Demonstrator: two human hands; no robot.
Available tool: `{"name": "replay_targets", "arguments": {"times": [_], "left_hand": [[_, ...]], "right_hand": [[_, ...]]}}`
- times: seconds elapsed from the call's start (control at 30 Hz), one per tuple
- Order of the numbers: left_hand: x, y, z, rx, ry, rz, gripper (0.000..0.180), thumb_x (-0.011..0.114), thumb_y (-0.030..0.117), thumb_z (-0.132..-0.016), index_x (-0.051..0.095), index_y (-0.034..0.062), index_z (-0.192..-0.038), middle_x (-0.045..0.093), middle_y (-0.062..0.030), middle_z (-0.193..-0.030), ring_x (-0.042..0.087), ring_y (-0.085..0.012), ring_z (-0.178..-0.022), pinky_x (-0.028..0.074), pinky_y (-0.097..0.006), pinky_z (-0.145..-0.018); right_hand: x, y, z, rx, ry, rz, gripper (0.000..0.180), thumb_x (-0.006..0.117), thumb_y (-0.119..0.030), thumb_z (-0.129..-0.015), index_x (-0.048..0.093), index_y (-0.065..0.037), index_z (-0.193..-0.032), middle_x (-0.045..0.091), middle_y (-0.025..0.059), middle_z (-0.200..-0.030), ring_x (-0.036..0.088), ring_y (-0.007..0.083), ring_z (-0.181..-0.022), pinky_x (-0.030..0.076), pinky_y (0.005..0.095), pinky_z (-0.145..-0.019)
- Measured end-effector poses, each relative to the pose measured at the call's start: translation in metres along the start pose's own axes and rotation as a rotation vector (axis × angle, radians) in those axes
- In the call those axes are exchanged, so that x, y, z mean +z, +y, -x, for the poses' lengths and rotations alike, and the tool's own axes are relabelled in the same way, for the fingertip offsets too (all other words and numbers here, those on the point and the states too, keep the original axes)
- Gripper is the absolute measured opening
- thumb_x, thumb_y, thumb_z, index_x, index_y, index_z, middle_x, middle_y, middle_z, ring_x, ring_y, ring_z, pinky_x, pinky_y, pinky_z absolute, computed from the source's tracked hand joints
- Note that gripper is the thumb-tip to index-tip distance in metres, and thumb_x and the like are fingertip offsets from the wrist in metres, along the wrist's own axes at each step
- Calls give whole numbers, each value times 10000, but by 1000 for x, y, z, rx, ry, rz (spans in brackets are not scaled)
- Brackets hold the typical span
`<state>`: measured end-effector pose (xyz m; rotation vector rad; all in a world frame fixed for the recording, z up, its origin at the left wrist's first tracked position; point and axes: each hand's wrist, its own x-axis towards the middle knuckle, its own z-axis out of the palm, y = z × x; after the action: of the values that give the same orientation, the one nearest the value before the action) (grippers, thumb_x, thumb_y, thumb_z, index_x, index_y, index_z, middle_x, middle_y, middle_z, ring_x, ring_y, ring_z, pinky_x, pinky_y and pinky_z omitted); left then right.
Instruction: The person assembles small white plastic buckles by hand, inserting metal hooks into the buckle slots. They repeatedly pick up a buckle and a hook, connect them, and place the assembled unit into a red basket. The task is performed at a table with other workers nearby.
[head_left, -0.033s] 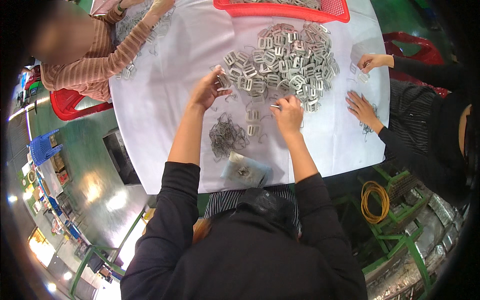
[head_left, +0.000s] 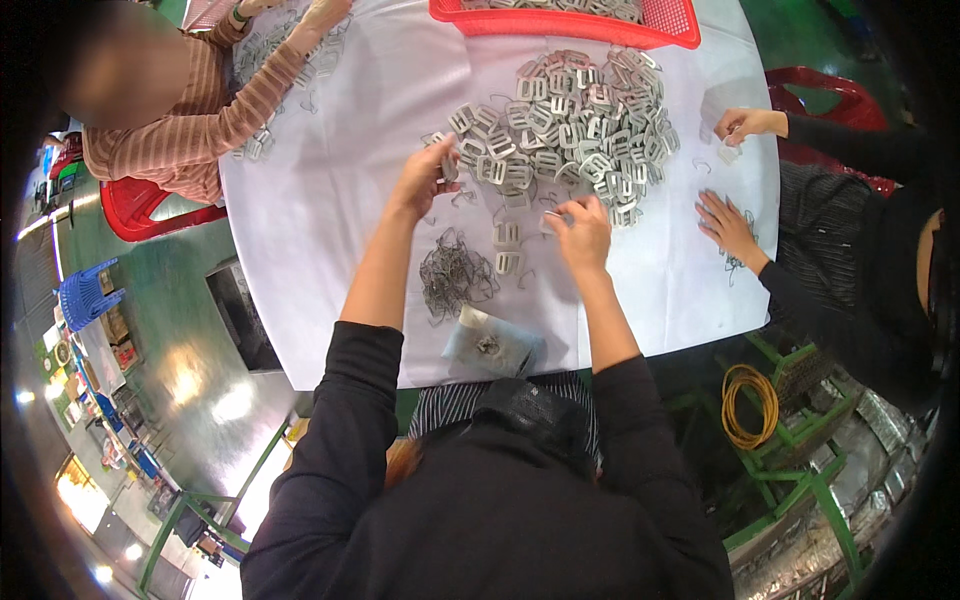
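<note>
My left hand [head_left: 425, 180] is closed, its thumb and fingers pinching a grey metal buckle [head_left: 450, 166] at the left edge of a heap of such buckles [head_left: 570, 130]. To the right, my right hand [head_left: 583, 235] pinches a small pale piece that sticks out past the fingertips; its kind is too small to tell. Between my hands, two buckles [head_left: 507, 235] lie in a line on the white-covered table [head_left: 640, 290]. Nearer to me sits a tangled pile of thin dark wire pieces [head_left: 455, 275]. A few loose wire pieces lie about.
A bluish packet [head_left: 493, 345] lies at the near table edge. A red basket [head_left: 565, 28] of buckles stands at the far side. One person works at left, and another person's hands [head_left: 730, 225] rest at right. Red chairs [head_left: 150, 205] stand around the table.
The left hand has tilted slightly, turning the buckle in its grip. My right hand has shifted a little, and the pale piece shows at a different angle.
</note>
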<state>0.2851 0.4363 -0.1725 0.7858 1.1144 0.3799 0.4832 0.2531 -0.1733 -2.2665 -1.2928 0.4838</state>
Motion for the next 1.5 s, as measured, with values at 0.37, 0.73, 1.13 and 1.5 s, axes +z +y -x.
{"name": "replay_targets", "arguments": {"times": [0.37,0.73,1.13,1.5], "left_hand": [[46,-22,-28,398,297,-788,206,663,235,-735,642,61,-844,622,-85,-747,597,-206,-726,460,-322,-655],[28,16,-67,426,582,-1147,267,683,290,-725,642,69,-870,608,-80,-800,577,-210,-748,456,-333,-697],[-7,3,-19,411,653,-1180,327,715,307,-688,591,63,-867,624,-92,-846,599,-220,-795,462,-333,-713],[-23,12,16,161,117,-218,277,668,233,-783,626,36,-973,630,-23,-820,571,-110,-769,432,-248,-660]], "right_hand": [[-10,-21,-92,511,-576,-1214,278,630,-249,-795,550,-53,-975,605,67,-837,608,198,-820,476,309,-731],[51,-87,-154,-47,-401,130,384,707,-237,-663,572,-12,-944,563,192,-1051,597,331,-902,477,411,-767],[5,-19,-114,263,-320,-509,303,717,-192,-650,654,21,-857,638,63,-711,556,121,-606,445,253,-599],[-28,12,-56,518,-259,-735,214,718,-118,-720,654,-4,-890,606,-12,-717,420,26,-515,307,188,-457]]}}
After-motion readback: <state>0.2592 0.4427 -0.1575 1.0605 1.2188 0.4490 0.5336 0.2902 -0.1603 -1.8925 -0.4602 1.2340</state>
